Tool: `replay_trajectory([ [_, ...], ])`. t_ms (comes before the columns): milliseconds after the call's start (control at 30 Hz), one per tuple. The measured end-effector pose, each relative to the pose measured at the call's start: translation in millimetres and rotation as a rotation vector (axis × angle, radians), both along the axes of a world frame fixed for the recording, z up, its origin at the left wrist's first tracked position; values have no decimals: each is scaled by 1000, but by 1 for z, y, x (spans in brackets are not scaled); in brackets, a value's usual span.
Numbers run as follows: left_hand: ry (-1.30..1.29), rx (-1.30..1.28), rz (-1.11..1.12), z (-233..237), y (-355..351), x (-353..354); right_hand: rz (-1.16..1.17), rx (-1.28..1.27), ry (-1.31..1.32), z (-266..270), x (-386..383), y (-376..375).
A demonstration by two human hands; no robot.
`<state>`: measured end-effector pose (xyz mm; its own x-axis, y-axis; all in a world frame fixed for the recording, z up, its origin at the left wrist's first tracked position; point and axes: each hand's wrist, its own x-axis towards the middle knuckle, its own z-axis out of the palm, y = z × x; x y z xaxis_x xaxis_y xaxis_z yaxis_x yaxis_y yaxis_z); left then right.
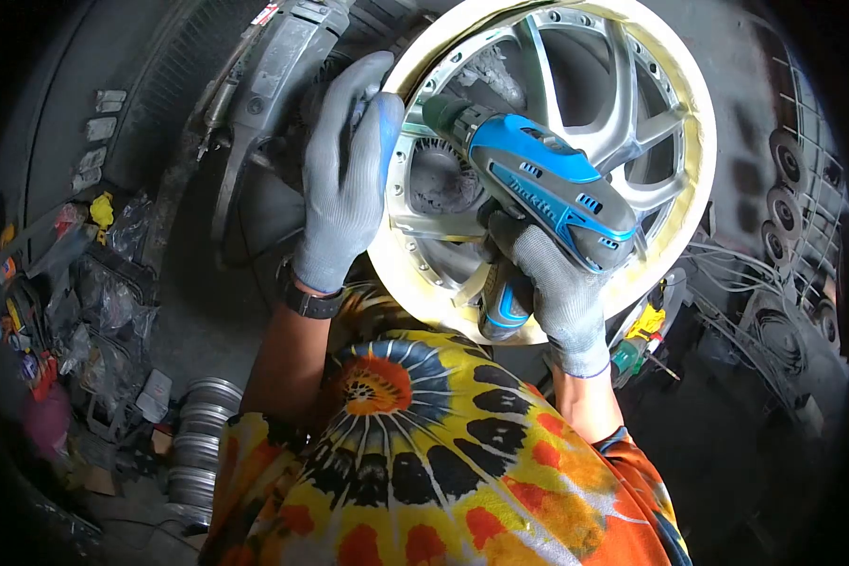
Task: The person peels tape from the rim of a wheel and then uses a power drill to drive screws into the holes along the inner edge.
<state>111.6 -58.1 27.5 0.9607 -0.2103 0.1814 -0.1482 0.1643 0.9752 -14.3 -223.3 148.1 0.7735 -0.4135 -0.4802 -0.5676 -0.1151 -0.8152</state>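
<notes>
A silver spoked wheel rim [623, 141] lies in front of me, its outer lip covered in pale yellow, tape-like material. My right hand [557, 292], in a grey glove, is wrapped round the handle of a blue and grey Makita cordless drill [547, 179]. The drill lies above the spokes, its chuck facing the rim's left side, with a dark greenish round tip [436, 111] at the front. My left hand [342, 179], also gloved, is against the rim's left outer edge with fingers stretched out and apart. Blue coating shows along one finger.
A grey machine arm [278, 94] stands at the upper left. Stacked metal rings [200, 434] sit at the lower left, near plastic bags [108, 292] and clutter. On the right are a wire rack [811, 141] with discs, loose cables [755, 283] and a yellow tool [647, 323].
</notes>
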Motion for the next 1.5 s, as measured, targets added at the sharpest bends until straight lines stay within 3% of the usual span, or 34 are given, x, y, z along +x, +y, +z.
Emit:
replay_trajectory([
  [67,-86,126,19,-1,2,-3,-37,32,5,-4,-3,0],
  [233,-154,118,15,-12,-1,-2,258,-344,-80,-15,-12,-4],
  [267,-172,136,28,-15,-1,-1,255,-340,-80,-13,-11,-1],
  [333,-192,153,37,-15,-2,-1,-42,26,-51,-8,-7,6],
  [433,-202,90,61,-12,-5,-2,-26,0,-13,-7,-7,4],
  [567,-219,395,162,-2,-2,-18,-7,49,-24,-4,-3,-2],
  [633,-325,534,263,6,-8,-18,170,-165,-150,-11,-5,-6],
  [733,-282,714,294,1,-10,-17,71,-139,-112,-3,-3,4],
  [967,-372,806,318,4,-13,-7,12,18,-6,-3,-5,-4],
  [1133,-358,805,362,3,-17,-11,214,-319,-173,-11,-7,-4],
  [1300,-347,799,375,2,-18,-12,25,46,12,-2,-5,-6],
  [1400,-351,791,372,2,-19,-11,158,-122,-26,-2,-5,-14],
  [1467,-350,785,367,2,-18,-11,430,-443,-156,-10,-8,-19],
  [1500,-346,778,372,1,-19,-10,433,-444,-155,-9,-6,-15],
])
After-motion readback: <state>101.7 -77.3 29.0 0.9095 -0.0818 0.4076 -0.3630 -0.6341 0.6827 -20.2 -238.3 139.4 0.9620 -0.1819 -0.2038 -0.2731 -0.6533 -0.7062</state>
